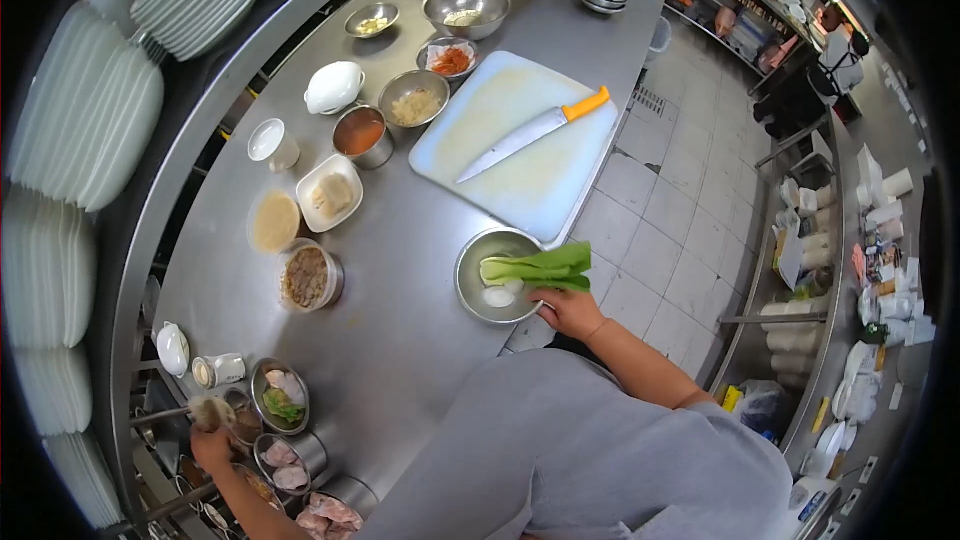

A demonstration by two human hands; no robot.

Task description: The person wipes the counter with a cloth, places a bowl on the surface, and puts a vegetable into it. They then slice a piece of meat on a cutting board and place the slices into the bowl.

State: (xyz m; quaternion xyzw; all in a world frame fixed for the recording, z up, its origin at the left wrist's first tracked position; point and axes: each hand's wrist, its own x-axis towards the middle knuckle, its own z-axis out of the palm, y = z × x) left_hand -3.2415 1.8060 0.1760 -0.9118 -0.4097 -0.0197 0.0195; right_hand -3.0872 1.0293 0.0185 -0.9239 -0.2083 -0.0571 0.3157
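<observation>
My right hand grips the rim of a steel bowl near the table's front edge. In that bowl lie a green leafy stalk, which sticks out over the rim, and a white rounded piece. At the lower left, my left hand is closed on a pale brownish lump, whose kind I cannot make out. Close to this hand stand a steel bowl with pale pieces and greens, a steel pot with pale pink meat, and another container of raw meat.
An orange-handled knife lies on a white cutting board. Around it stand a pot of reddish liquid, a tub of brown mince and a white dish. Stacked plates fill the left shelf.
</observation>
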